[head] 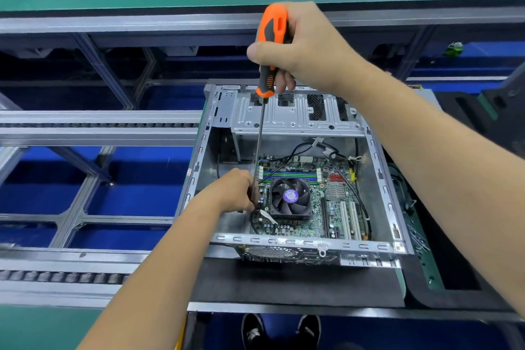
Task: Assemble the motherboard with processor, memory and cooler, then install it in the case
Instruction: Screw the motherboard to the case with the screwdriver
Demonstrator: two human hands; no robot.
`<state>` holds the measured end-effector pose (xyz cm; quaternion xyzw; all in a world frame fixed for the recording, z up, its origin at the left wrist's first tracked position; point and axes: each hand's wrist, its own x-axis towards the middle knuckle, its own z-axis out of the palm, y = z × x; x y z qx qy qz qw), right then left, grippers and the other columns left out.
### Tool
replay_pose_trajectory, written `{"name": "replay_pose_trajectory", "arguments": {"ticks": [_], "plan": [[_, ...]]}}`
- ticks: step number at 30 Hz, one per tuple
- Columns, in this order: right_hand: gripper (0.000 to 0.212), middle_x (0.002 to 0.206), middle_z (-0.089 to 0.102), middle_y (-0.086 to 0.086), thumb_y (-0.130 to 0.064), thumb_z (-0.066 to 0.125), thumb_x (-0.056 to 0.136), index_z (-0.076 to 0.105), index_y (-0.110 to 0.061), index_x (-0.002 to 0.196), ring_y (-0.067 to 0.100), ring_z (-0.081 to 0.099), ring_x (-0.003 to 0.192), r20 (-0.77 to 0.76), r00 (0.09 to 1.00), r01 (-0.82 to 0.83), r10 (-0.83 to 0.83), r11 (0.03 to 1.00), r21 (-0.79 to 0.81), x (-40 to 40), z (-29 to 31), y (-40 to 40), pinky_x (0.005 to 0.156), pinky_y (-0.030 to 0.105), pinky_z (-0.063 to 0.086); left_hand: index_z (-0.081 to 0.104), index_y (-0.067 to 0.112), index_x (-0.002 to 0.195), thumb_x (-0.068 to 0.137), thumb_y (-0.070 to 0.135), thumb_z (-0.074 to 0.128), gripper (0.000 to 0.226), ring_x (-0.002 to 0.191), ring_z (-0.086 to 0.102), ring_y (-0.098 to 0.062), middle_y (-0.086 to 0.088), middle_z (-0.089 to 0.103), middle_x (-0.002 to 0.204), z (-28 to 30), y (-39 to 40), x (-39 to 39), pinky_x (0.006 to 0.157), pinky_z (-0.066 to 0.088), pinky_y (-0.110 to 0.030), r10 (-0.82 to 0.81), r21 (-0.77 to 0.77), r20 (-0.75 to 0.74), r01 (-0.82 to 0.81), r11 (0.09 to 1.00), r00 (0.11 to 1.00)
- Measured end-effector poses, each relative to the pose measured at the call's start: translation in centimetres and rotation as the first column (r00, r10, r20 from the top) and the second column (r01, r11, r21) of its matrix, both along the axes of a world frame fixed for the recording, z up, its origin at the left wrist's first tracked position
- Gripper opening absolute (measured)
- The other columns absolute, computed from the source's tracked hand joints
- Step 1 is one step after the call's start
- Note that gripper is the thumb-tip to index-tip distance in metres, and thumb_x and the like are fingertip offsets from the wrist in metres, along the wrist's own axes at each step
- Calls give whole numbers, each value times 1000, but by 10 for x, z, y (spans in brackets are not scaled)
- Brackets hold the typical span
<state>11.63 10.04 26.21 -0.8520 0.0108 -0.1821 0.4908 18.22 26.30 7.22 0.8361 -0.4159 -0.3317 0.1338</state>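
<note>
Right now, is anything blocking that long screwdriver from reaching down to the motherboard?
Nothing visible blocks it. The screwdriver, gripped by the right hand, runs down through the open case to the motherboard at its left edge, beside the cooler fan. The left hand steadies the shaft and hides the tip, with a black cable nearby.
</note>
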Motion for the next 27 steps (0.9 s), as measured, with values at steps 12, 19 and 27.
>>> {"name": "replay_pose_trajectory", "arguments": {"ticks": [12,19,27], "plan": [[21,58,59,24,-16,63,85,47,-10,74,27,61,42,4,999,33,-33,999,3,-4,3,-5,39,25,44,70,24,80,70,7,72,20,57,57,4,14,64,72,0,3,0,54,43,-10,-3,-37,6,3,999,1000],[28,49,58,5,-14,61,85,40,-19,67,22,58,38,90,994,60,-62,998,21,-14,20,-18,35,22,37,66,31,86,77,27,65,9,57,54,-2,9,66,75,11,4,-2,56,42,-20,0,-72,10,0,997,1000],[31,50,54,7,-14,58,87,38,-19,64,19,54,36,174,978,120,-114,992,-28,-37,42,-44,38,23,38,65,33,91,82,43,67,13,61,53,7,25,60,66,42,-28,-9,60,39,-18,-55,-346,49,69,936,997]]}}
